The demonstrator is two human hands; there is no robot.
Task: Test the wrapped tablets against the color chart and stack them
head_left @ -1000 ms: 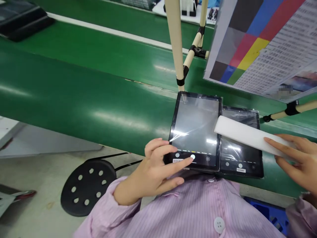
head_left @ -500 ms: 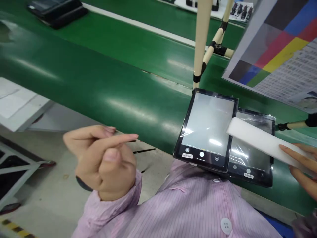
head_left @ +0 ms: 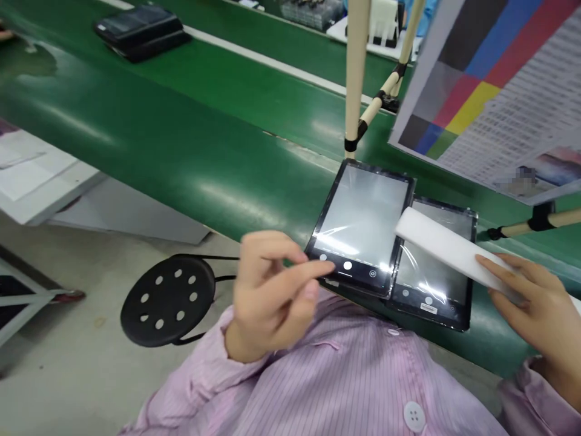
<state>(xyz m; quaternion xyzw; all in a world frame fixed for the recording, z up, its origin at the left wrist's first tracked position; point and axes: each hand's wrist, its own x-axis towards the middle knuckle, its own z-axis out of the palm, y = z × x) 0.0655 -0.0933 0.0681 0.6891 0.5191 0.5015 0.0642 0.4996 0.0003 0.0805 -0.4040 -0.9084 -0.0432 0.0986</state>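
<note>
White bar (head_left: 445,242) clamped in the right hand (head_left: 529,290), aslant over the right tablet (head_left: 431,281) on a green bench (head_left: 204,157).
Its far end reaches the right edge of the left tablet (head_left: 363,212), which lies just beside the other, nearest the person; both screens show camera controls. The left hand (head_left: 275,297) holds nothing: index finger out, thumb apart from it, the remaining fingers curled. That index fingertip is over the left tablet's lower edge, just left of the white shutter button (head_left: 347,265) — whether it touches the glass is hard to tell. A printed colour chart (head_left: 467,109) stands beyond the tablets, and a black stool (head_left: 170,300) on the floor at left.
</note>
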